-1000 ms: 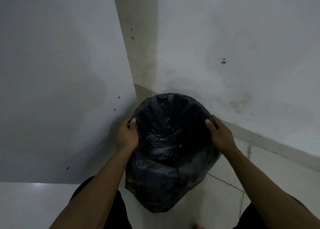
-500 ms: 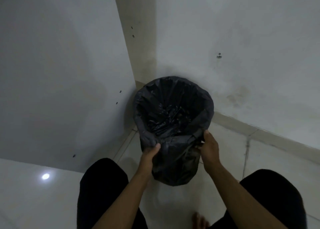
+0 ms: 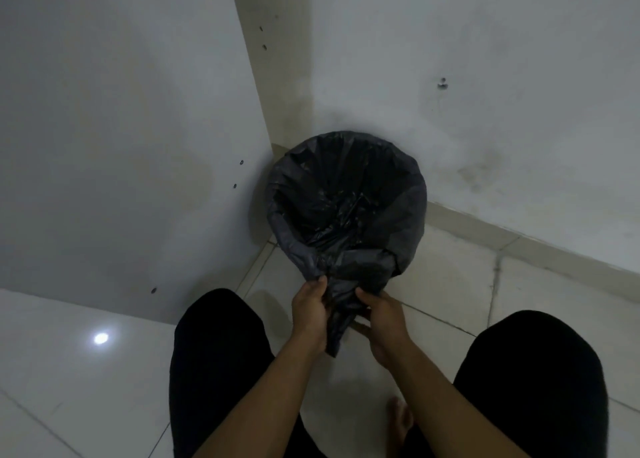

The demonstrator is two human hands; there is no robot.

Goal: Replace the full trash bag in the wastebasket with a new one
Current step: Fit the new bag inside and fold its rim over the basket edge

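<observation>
knees (image 3: 218, 346) in black cloth sit low at either side of your view, a bare foot (image 3: 401, 419) on the tiled floor (image 3: 446, 284) between them. your left hand (image 3: 310, 315) and right hand (image 3: 384, 322) each pinch the gathered slack of the black trash bag (image 3: 346, 197), close together below its near edge. beyond them the bag's open mouth spreads over the wastebasket, hidden under it, in the corner of the white walls (image 3: 502, 59).

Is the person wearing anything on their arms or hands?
No. The left hand and right hand are bare, with no gloves, rings or watch visible, and no sleeves show on the arms. The legwear is black.
</observation>
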